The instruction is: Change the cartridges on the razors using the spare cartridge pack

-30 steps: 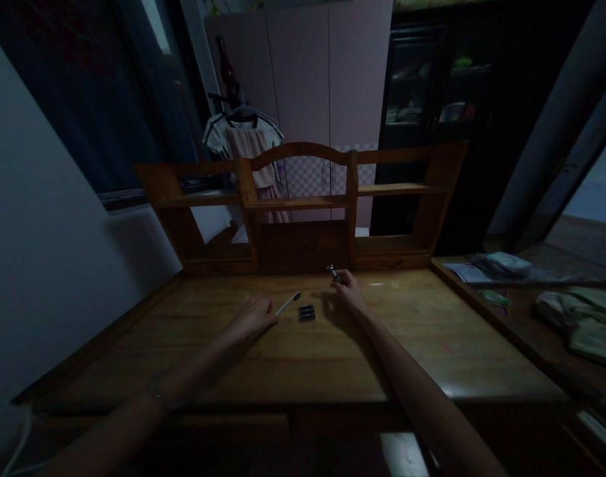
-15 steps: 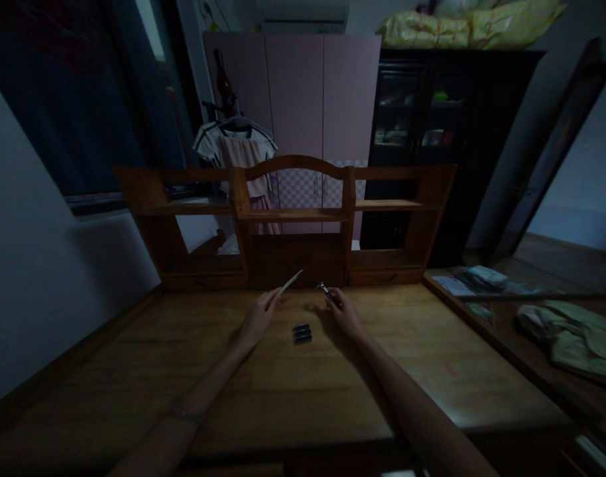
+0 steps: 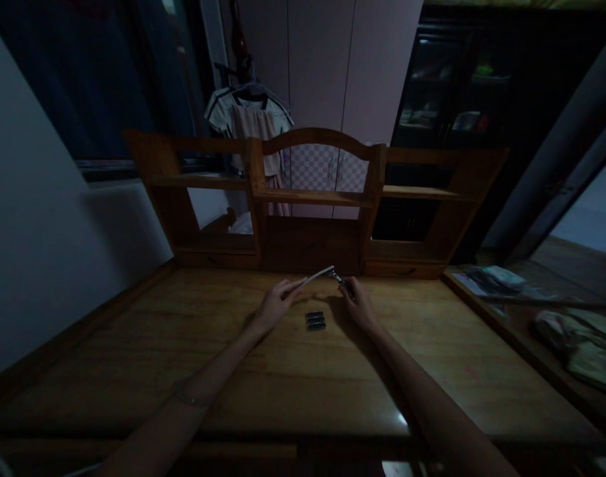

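Observation:
My left hand (image 3: 277,303) is closed on a thin pale stick-like tool (image 3: 317,275), held above the wooden desk (image 3: 293,371) with its far end raised to the right. My right hand (image 3: 359,306) is closed on a small metallic object (image 3: 339,278) whose tip points up and left. The tips of the two objects meet or nearly meet in front of the desk's hutch. On the desk between my hands lie several small dark cylinders (image 3: 315,320), side by side. The room is dim, so fine detail is lost.
A wooden shelf hutch (image 3: 313,199) stands along the back of the desk. To the right, a second surface holds papers (image 3: 489,278) and a crumpled cloth (image 3: 579,341). Clothes on a hanger (image 3: 250,116), a pink wardrobe and a dark cabinet stand behind. A white wall lies to the left.
My left hand lifted the pale stick off the desk and swung its tip right, toward the metallic object in my right hand. The camera view shifted as well.

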